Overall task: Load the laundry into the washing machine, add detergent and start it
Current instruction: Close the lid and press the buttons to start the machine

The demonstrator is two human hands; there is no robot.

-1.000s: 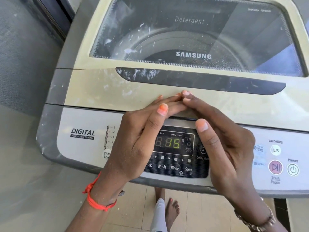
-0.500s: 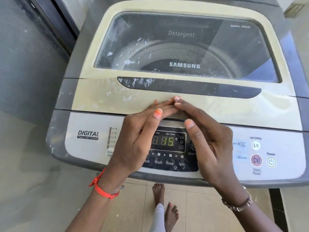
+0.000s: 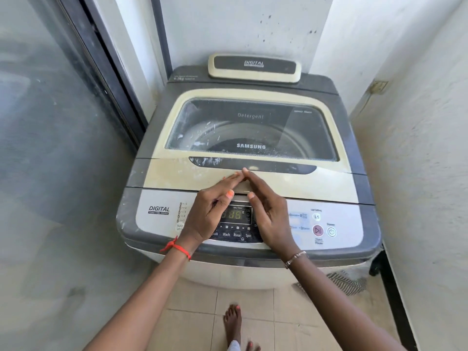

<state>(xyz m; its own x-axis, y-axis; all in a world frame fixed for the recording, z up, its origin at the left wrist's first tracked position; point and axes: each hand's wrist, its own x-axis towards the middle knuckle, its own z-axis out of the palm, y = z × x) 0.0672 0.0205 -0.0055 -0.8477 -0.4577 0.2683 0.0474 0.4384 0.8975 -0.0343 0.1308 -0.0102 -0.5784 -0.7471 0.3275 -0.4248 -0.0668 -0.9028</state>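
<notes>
Head view, hands: left hand point(image 3: 210, 214) and right hand point(image 3: 269, 219) lie flat and spread, holding nothing; their fingertips point(image 3: 238, 174) meet on the lid point(image 3: 177, 173) of the washing machine point(image 3: 364, 198), just short of its dark handle strip point(image 3: 278, 167).
Head view, task's thing: the lid is shut; no laundry is visible through the window point(image 3: 291, 127) beyond the fingertips.
Head view, panel: the lit display point(image 3: 234, 215) sits under the palms; the pink start button point(image 3: 317, 230) lies right of the right hand.
Risk: a palm resting on the panel could press a setting key and alter the cycle.
Risk: lifting the lid now would likely halt the run.
Materials: yellowed, scuffed plastic lid; tinted window flecked with white residue; grey glossy panel.
</notes>
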